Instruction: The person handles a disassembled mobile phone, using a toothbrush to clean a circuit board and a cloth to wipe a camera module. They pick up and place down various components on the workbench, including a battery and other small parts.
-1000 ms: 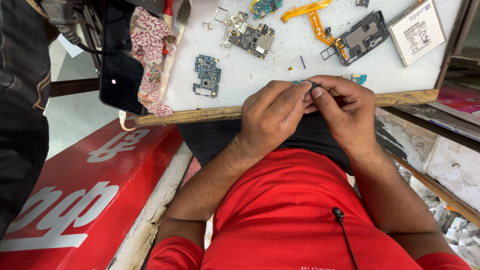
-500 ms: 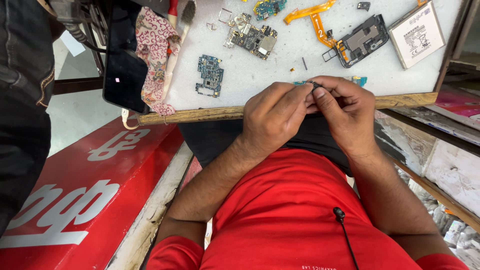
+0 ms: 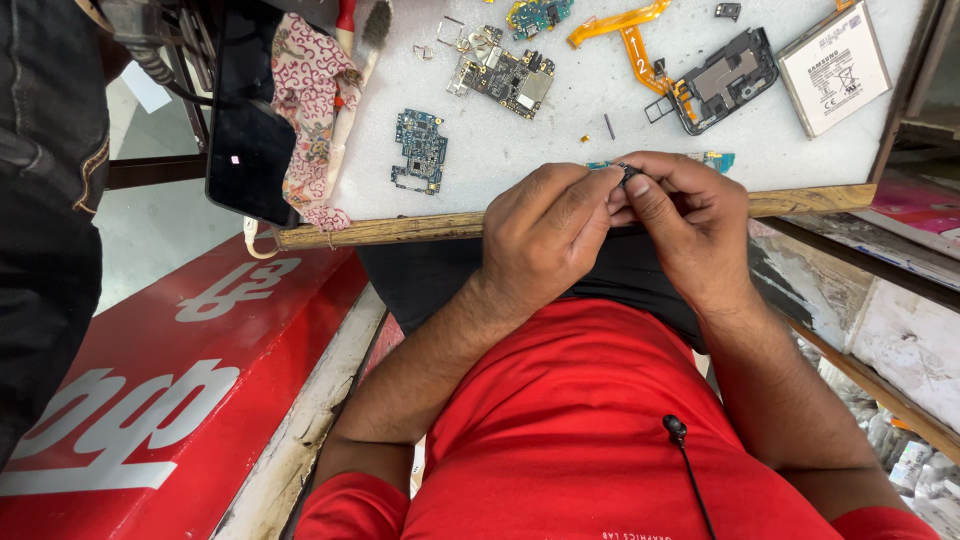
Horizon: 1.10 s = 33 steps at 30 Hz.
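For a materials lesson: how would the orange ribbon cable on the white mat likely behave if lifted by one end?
The orange ribbon cable is thin and lies flat in bends, so it would probably flop. It looks light. Its narrow strips seem easy to crease or tear.

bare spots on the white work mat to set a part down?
Free: between small blue circuit board and both hands, above wooden front edge. Crowded: top strip with larger grey circuit board, orange flex cable, white battery.

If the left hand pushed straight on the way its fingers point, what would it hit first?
The left hand points toward the right hand. It would press first into the small dark part pinched between both hands' fingertips, then the right fingers. Depth looks shared, so contact seems immediate.
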Tool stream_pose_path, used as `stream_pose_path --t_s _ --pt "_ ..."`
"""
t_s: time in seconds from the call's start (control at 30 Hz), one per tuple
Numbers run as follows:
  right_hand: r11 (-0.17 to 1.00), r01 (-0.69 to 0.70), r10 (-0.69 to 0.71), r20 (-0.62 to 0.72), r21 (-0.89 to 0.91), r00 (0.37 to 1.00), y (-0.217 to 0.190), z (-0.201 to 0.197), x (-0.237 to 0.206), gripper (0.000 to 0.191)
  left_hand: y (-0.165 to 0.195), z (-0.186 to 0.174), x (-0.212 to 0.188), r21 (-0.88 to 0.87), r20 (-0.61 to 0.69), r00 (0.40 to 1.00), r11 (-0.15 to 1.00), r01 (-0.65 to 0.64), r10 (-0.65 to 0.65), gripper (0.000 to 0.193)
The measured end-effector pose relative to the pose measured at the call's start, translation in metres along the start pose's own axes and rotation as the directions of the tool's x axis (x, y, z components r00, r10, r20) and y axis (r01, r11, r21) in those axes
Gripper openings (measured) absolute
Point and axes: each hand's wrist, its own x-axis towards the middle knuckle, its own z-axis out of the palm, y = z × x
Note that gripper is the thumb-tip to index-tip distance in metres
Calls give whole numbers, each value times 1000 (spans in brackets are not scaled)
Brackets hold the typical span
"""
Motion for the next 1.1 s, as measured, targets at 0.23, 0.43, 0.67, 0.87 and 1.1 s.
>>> stream_pose_path --t_s 0.23,0.43,0.67,0.87,1.1 --pt "1000 -8 8 13 22 1000 1 -1 0 22 -2 1 3 -12 16 1000 1000 -5 5 29" --pt "1000 3 -3 9 5 1000 1 -1 0 22 8 -9 6 -130 -8 991 982 134 -136 25" --pt "997 66 -66 1 -52 998 -8 -3 -9 21 15 -33 18 -61 100 979 981 182 -175 17" --pt "992 127 -127 25 13 992 -11 -13 -7 16 22 -25 22 -51 190 974 990 135 -123 18" --pt "986 24 -19 -35 162 999 7 -19 -4 16 24 -22 15 -53 154 980 989 138 -128 18"
